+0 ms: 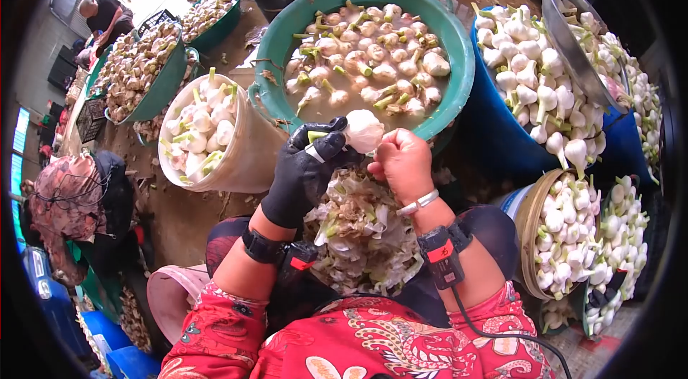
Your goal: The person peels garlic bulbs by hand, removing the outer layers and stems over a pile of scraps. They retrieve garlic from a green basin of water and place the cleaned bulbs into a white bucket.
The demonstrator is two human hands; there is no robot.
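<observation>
A whitish garlic bulb [364,130] is held in my left hand [313,157], which wears a black glove, its green stem end showing between the fingers. My bare right hand [405,162] is closed, its fingertips pinched at the bulb's right side; what they grip is too small to name. Just beyond both hands stands a green tub [269,46] of murky water with many unpeeled garlic bulbs [358,60] floating in it. Below the hands lies a heap of peeled garlic skins [365,236] between my knees.
At the left stands a white bucket [251,139] of peeled garlic. On the right are a blue barrel [494,121] and a beige bucket [530,236], both full of garlic, with a metal basin [573,42] tilted above. Two people [111,17] [72,193] are at the left.
</observation>
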